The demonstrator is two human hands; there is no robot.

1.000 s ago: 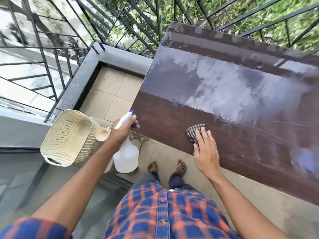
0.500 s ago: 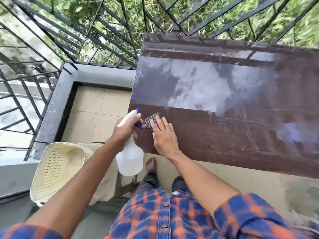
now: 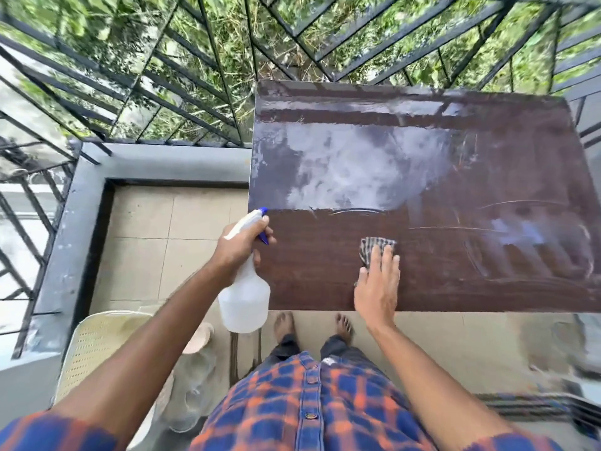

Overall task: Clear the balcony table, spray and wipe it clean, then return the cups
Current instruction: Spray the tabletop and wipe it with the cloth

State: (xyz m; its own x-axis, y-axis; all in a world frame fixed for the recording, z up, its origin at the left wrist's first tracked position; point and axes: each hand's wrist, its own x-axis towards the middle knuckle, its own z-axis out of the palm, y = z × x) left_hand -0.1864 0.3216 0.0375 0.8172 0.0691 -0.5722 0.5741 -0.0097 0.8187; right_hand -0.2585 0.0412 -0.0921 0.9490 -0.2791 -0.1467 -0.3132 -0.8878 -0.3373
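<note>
A: Head view, looking down. What does each hand do?

B: The right hand (image 3: 377,288) lies flat, fingers stretched, and presses a striped cloth (image 3: 374,247) on the dark brown worktop (image 3: 325,271). The cloth is near the worktop's front edge, about in the middle of its width, and half of it is hidden under the fingers. The left hand (image 3: 242,244) is closed around the neck of a white spray bottle (image 3: 244,301) with a blue nozzle. It holds the bottle upright just at the front left corner of the worktop, with the body of the bottle hanging in front of the edge.

A: How is the surface itself?

B: It carries nothing else. A pale wet film covers the back and middle part, and thin curved streaks show toward the right side.

A: And the cups?

B: One pale cup (image 3: 198,340) stands low at the left, beside a cream perforated basket (image 3: 94,346). Something of clear glass is under it, but it is too blurred to tell what. A black railing (image 3: 195,92) stands behind the worktop.
</note>
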